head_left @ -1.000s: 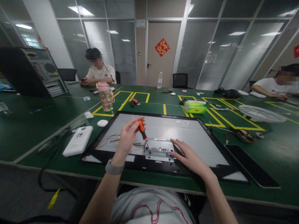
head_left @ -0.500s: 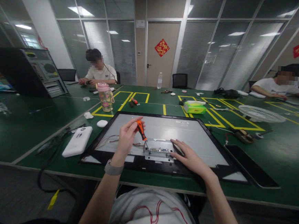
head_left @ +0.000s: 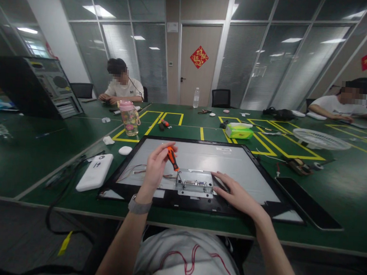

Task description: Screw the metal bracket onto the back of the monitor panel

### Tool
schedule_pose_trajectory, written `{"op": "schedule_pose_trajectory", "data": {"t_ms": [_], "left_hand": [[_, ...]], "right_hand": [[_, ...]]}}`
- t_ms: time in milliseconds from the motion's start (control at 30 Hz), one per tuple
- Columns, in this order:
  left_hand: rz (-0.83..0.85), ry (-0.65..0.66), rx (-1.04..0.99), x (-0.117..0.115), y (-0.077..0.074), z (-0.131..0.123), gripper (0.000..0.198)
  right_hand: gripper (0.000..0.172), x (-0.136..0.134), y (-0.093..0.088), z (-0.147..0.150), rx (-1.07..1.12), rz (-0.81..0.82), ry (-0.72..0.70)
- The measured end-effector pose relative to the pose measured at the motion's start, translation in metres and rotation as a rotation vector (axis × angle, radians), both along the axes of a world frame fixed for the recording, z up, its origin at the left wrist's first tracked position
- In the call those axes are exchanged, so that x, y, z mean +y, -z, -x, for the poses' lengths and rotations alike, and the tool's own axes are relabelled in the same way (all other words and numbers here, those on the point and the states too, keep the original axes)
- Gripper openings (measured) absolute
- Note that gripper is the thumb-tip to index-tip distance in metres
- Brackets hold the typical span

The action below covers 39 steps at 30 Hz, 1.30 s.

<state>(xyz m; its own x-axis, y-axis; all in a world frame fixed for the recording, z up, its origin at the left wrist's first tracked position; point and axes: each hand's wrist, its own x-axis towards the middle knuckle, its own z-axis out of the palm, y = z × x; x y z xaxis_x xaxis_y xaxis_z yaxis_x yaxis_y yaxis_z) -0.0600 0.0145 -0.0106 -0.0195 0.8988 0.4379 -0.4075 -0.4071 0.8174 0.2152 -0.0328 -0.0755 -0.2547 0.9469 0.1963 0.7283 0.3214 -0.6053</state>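
Observation:
My left hand (head_left: 158,161) is closed around the orange and black handle of a screwdriver (head_left: 173,158). The screwdriver slants down, its tip at the left part of a small metal bracket (head_left: 194,193) that has a row of ports. That bracket lies on the grey metal back of a black-framed display panel (head_left: 185,154), flat on the table before me. Fingers stretched, my right hand (head_left: 231,192) rests at the bracket's right edge. Thin wires (head_left: 139,172) run across the panel to the left of the bracket.
A white power bank (head_left: 94,173) lies left of the panel, a dark flat slab (head_left: 307,203) right of it. Behind stand a pink-lidded bottle (head_left: 129,118) and a green tissue pack (head_left: 239,131). A computer case (head_left: 38,86) stands far left. Co-workers sit across the table.
My right hand has slid slightly to the right along the bracket's edge. The screwdriver in my left hand has barely moved, its tip still at the bracket's left part.

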Motion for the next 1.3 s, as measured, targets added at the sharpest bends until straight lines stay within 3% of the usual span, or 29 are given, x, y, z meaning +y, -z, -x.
{"op": "schedule_pose_trajectory", "data": {"t_ms": [167, 367, 533, 733, 900, 1167, 1300], "left_hand": [[-0.025, -0.114, 0.096, 0.0028, 0.0044, 0.0022, 0.027], [0.009, 0.055, -0.033, -0.0005, -0.0011, 0.0007, 0.030], [0.008, -0.083, 0.061, 0.0016, 0.0025, 0.0012, 0.027], [0.012, 0.071, -0.044, -0.0005, -0.0015, 0.0008, 0.032], [0.027, 0.101, -0.035, -0.0018, -0.0021, 0.0005, 0.034], [-0.052, -0.132, 0.115, 0.0050, 0.0071, 0.0028, 0.022], [-0.018, -0.006, 0.044, 0.0022, 0.0032, 0.0006, 0.027]], "right_hand": [[0.057, 0.0003, 0.0007, -0.0001, 0.001, -0.012, 0.006], [0.059, 0.0009, 0.0003, 0.0004, 0.000, -0.006, 0.007], [0.059, 0.0005, -0.0006, 0.0008, 0.000, -0.008, -0.006], [0.058, -0.0005, -0.0022, 0.0011, -0.005, -0.010, -0.013], [0.057, -0.0001, -0.0024, 0.0015, 0.004, -0.018, -0.008], [0.059, 0.0006, -0.0015, 0.0011, -0.005, -0.009, -0.008], [0.057, 0.0013, 0.0005, 0.0007, 0.002, -0.024, -0.005]]}}
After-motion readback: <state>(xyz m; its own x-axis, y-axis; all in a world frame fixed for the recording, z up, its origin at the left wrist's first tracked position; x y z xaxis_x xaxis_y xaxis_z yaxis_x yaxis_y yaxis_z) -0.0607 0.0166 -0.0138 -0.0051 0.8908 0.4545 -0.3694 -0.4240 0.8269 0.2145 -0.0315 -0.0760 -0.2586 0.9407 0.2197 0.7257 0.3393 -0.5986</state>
